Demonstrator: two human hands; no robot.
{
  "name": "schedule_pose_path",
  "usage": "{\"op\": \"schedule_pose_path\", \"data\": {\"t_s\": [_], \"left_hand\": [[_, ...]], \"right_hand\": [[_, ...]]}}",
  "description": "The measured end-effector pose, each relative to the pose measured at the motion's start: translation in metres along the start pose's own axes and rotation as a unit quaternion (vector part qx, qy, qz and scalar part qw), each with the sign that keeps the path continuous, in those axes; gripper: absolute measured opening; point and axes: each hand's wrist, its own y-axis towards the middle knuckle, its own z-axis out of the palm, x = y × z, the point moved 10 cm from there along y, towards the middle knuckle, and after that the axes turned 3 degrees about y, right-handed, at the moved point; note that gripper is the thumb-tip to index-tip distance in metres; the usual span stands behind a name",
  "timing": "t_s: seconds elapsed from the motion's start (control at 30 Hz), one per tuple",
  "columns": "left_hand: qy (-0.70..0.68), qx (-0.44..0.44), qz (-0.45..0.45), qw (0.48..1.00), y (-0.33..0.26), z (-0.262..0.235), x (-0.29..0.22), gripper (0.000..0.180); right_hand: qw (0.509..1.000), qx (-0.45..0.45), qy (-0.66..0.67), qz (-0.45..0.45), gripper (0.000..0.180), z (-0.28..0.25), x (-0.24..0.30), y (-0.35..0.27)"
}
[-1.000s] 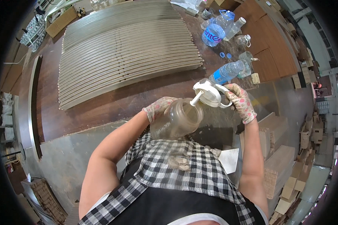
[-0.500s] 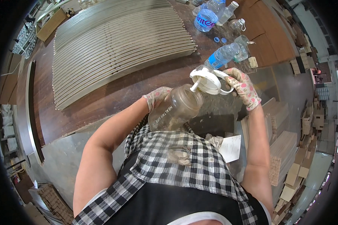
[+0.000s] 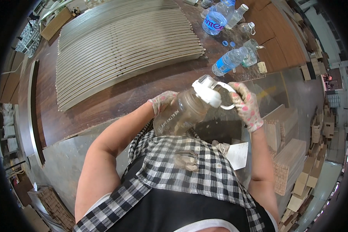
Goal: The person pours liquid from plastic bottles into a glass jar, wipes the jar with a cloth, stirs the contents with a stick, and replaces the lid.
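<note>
In front of my apron, a large clear plastic jug (image 3: 178, 116) is tilted with its mouth up and to the right. My left hand (image 3: 163, 102), in a white glove with pink dots, is wrapped round its far left side; part of the fingers is hidden behind the jug. A white lid (image 3: 207, 92) with a loop handle sits at the jug's mouth. Gloved likewise, my right hand (image 3: 246, 105) grips the lid by that loop. Whether the lid is seated on the rim I cannot tell.
Long slatted panels (image 3: 123, 42) are stacked on the brown table (image 3: 81, 121). At the table's right stand a blue-labelled water bottle (image 3: 229, 62), a large bottle (image 3: 215, 21), a glass jar (image 3: 251, 54) and two blue caps (image 3: 228, 43). Board stacks (image 3: 290, 162) lie on the floor to the right.
My right hand has brought the white lid down and left from above onto the jug's mouth, turning it over toward the opening. The left hand and jug have barely moved.
</note>
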Motion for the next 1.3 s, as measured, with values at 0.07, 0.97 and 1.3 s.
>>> {"op": "schedule_pose_path", "data": {"t_s": [0.07,0.97,1.3], "left_hand": [[-0.06,0.0,-0.013,0.998,0.005,-0.005,0.01,0.032],[0.26,0.025,0.236,0.936,0.002,0.016,-0.007,0.031],[0.191,0.058,0.206,0.958,0.014,0.018,0.004,0.038]], "right_hand": [[0.996,-0.034,-0.029,-0.08,0.024,0.01,0.008,-0.011],[0.887,0.16,-0.268,-0.34,0.048,0.064,0.159,-0.039],[0.888,0.236,-0.18,-0.352,0.031,0.136,0.185,-0.025]]}}
